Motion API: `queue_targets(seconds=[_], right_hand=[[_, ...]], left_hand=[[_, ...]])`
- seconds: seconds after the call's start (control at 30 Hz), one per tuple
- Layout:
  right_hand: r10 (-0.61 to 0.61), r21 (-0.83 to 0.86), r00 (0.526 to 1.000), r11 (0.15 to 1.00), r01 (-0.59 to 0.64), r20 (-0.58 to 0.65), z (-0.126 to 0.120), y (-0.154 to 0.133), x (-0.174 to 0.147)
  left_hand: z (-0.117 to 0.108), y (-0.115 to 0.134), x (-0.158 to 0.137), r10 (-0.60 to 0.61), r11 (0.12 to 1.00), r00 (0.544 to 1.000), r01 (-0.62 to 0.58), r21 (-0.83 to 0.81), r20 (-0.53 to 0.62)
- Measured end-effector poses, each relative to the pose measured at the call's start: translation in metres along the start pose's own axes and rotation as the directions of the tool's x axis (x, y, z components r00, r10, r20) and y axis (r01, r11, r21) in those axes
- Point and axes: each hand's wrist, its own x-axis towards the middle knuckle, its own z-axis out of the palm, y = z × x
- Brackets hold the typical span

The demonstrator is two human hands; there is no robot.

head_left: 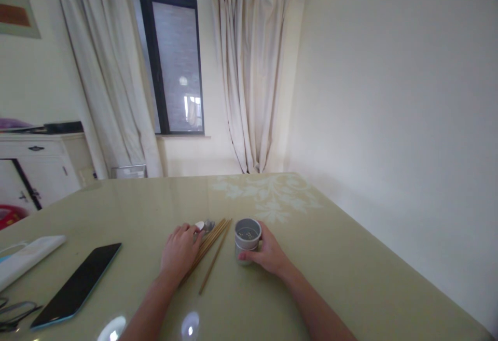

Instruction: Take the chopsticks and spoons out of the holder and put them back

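From where I'm standing, R hand is wrapping an upright grey cylindrical cup, no sticks showing inside; L hand is half-curling, grip unclear, over thin brown wooden sticks & shiny metal spoons, all lying outside.

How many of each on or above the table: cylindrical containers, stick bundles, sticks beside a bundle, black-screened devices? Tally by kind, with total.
Grey cylindrical container in the right hand: 1
Bundle of thin brown wooden sticks: 1
Thin brown wooden stick beside the bundle: 1
Flat black-screened device with blue edge: 1
Total: 4
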Motion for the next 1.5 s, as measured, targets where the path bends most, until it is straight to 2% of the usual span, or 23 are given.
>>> queue_targets(seconds=[0.1, 0.27, 0.43, 0.57, 0.63, 0.77, 1.0, 1.17, 1.33, 1.4, 1.5], right_hand=[[0.067, 0.079, 0.992, 0.994, -0.076, 0.104, -0.007, -0.001, 0.0], [0.147, 0.169, 0.94, 0.964, -0.207, 0.309, -0.017, -0.01, 0.0], [0.117, 0.14, 0.906, 0.972, -0.189, 0.407, -0.015, -0.017, -0.003], [0.062, 0.129, 0.873, 0.982, -0.14, 0.483, -0.008, -0.019, -0.006], [0.043, 0.088, 0.866, 0.991, -0.1, 0.499, -0.005, -0.021, -0.007], [0.044, -0.07, 0.884, 0.997, -0.013, 0.465, -0.002, -0.025, -0.01], [0.073, -0.244, 0.891, 0.969, 0.044, 0.448, 0.004, -0.022, -0.018], [0.11, -0.264, 0.861, 0.964, 0.029, 0.496, 0.004, -0.023, -0.016], [0.061, -0.123, 0.772, 0.992, 0.022, 0.633, -0.019, -0.023, -0.01], [0.109, -0.156, 0.774, 0.988, -0.014, 0.623, -0.028, -0.023, -0.01], [0.141, -0.215, 0.805, 0.976, -0.018, 0.576, -0.03, -0.027, -0.011]], left_hand=[[0.003, 0.003, -0.002, 0.0, 1.0, 1.0, 0.0, 0.001, -0.02], [0.009, 0.01, -0.007, -0.019, 0.999, 0.999, 0.02, -0.039, 0.026], [0.016, 0.024, -0.014, 0.093, 0.995, 0.988, -0.086, -0.056, 0.122], [0.018, 0.024, -0.014, 0.118, 0.992, 0.984, -0.112, -0.054, 0.133], [0.019, 0.021, -0.012, 0.129, 0.99, 0.984, -0.12, -0.074, 0.12], [0.02, 0.019, -0.01, 0.136, 0.986, 0.985, -0.124, -0.115, 0.104], [0.018, 0.024, -0.012, 0.111, 0.986, 0.991, -0.1, -0.134, 0.078], [0.017, 0.025, -0.011, 0.16, 0.974, 0.985, -0.146, -0.174, 0.069], [0.014, 0.03, -0.012, 0.158, 0.973, 0.985, -0.145, -0.177, 0.062], [0.013, 0.032, -0.012, 0.161, 0.974, 0.984, -0.147, -0.175, 0.071], [0.011, 0.035, -0.013, 0.175, 0.972, 0.982, -0.16, -0.175, 0.075]])
